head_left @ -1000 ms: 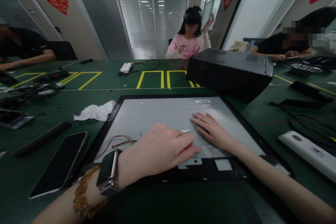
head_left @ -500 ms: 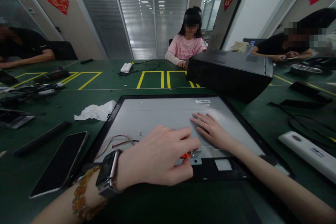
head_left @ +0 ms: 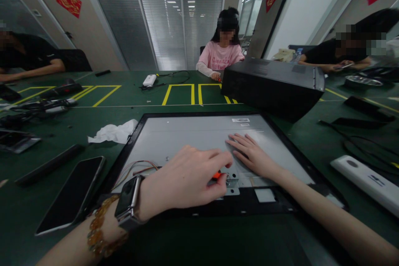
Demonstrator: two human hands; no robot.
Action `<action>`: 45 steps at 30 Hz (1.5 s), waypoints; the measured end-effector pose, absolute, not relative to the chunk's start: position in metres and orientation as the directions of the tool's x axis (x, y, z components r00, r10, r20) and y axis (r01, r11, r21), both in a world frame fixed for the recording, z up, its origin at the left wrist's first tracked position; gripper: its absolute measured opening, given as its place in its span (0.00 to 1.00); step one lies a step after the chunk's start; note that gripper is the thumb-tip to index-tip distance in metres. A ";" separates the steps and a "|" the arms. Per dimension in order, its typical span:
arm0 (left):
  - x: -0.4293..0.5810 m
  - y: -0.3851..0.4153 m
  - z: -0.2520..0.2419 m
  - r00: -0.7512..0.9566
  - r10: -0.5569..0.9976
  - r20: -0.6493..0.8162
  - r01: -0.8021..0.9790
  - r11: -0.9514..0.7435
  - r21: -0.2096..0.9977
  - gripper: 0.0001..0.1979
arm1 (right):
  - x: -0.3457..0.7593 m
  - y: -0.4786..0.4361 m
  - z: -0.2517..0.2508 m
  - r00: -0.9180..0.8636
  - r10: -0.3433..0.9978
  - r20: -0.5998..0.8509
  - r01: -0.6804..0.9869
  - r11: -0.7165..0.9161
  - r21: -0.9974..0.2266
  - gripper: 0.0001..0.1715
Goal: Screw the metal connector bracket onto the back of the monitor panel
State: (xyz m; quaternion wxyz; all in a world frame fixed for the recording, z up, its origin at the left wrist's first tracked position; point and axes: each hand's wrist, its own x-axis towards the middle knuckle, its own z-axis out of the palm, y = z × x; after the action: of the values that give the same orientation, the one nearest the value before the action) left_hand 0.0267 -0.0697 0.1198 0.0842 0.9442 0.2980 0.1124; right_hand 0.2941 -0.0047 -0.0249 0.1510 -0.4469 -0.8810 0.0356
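A flat display panel (head_left: 193,133) with a grey metal back and black frame lies before me. My left hand (head_left: 190,178) is closed around an orange-handled screwdriver (head_left: 217,175), most of which the fingers hide. It is at a small metal bracket (head_left: 233,190) near the panel's close edge. My right hand (head_left: 252,156) rests flat on the grey back, fingers stretched out, holding nothing. Thin coloured wires (head_left: 137,168) run along the panel beside my left wrist.
A large black case (head_left: 271,87) stands beyond the panel at right. On the left are crumpled tissue (head_left: 114,132), a phone (head_left: 73,195) and a black bar (head_left: 50,164). A white device (head_left: 368,181) and cables lie at right. Other people sit around the green table (head_left: 131,95).
My left hand has shifted slightly left and up, its fingers turned a little, showing more of the bracket. The right hand stays in place.
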 end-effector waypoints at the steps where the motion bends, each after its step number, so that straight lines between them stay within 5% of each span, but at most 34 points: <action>1: 0.027 -0.070 0.121 0.796 0.584 0.161 0.545 -0.806 0.232 0.08 | 0.294 -0.005 -0.024 -0.555 0.798 0.237 0.776 0.599 -0.200 0.25; 13: 0.026 -0.067 0.111 0.768 0.619 0.161 0.606 -0.785 0.128 0.18 | 0.293 -0.006 -0.022 -0.557 0.800 0.222 0.778 0.596 -0.198 0.25; 22: 0.028 -0.069 0.118 0.797 0.581 0.163 0.553 -0.812 0.189 0.04 | 0.294 -0.005 -0.024 -0.556 0.796 0.241 0.770 0.602 -0.211 0.25; 29: 0.028 -0.072 0.123 0.805 0.574 0.151 0.536 -0.812 0.232 0.07 | 0.295 -0.005 -0.024 -0.557 0.795 0.241 0.771 0.602 -0.206 0.25; 39: 0.028 -0.067 0.112 0.745 0.646 0.164 0.642 -0.762 0.085 0.17 | 0.295 -0.005 -0.024 -0.559 0.793 0.243 0.768 0.606 -0.208 0.25; 45: 0.026 -0.066 0.114 0.771 0.614 0.171 0.599 -0.789 0.134 0.09 | 0.296 -0.005 -0.025 -0.564 0.785 0.257 0.760 0.615 -0.210 0.26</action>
State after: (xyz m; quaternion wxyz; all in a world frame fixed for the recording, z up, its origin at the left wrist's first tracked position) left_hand 0.0263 -0.0662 0.1141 0.0358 0.9403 0.3225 0.1032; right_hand 0.2957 -0.0048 -0.0253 0.1638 -0.4373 -0.8835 0.0375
